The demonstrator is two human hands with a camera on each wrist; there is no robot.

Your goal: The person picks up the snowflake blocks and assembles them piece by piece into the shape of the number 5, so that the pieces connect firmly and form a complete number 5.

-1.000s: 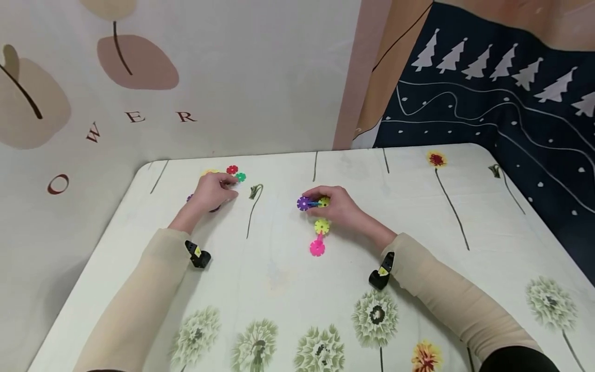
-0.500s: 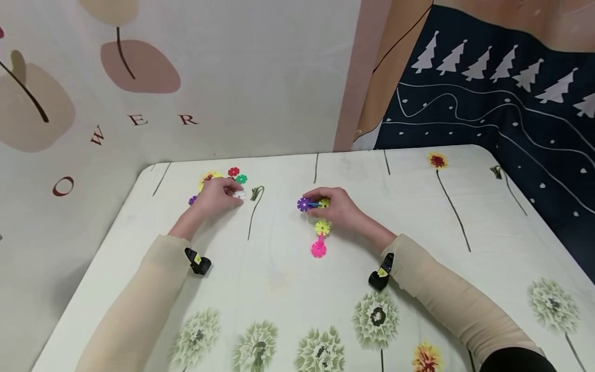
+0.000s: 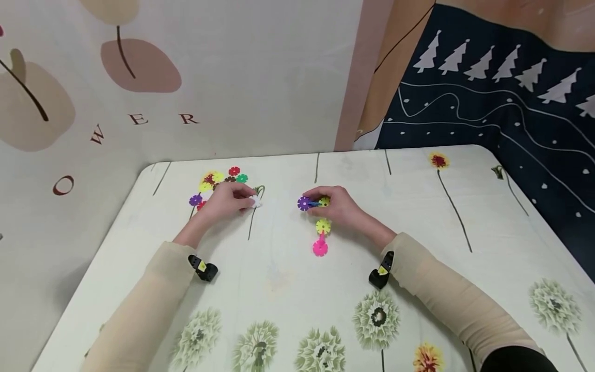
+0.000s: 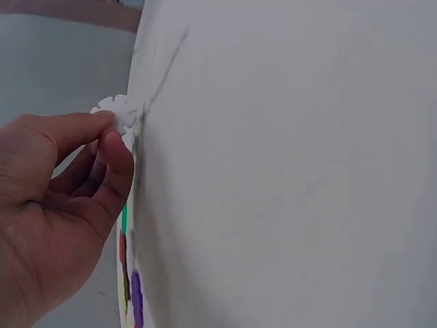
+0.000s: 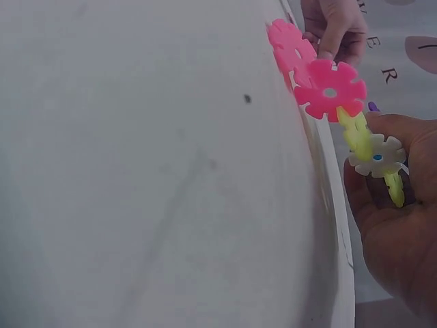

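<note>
My left hand (image 3: 224,202) pinches a white notched flower-shaped disc (image 4: 120,109) between thumb and fingertips, over the table left of the middle. In my right hand (image 3: 343,207) is a chain of interlocked plastic flower discs. A purple disc (image 3: 304,203) sits at the chain's far left end, with a blue one behind it. Yellow discs (image 3: 323,226) and a pink disc (image 3: 320,247) hang toward the front. The right wrist view shows two pink discs (image 5: 330,92) and a white disc (image 5: 377,157) in the chain. My right fingers cover part of it.
Loose discs lie at the back left of the table, among them a red one (image 3: 234,171), a green one (image 3: 241,178) and a purple one (image 3: 196,200). The white tablecloth (image 3: 279,310) has printed flowers. A curtain (image 3: 269,77) hangs behind the table.
My left hand has moved right from the loose discs, carrying the white disc toward the right hand. The right hand with its chain has stayed nearly still.
</note>
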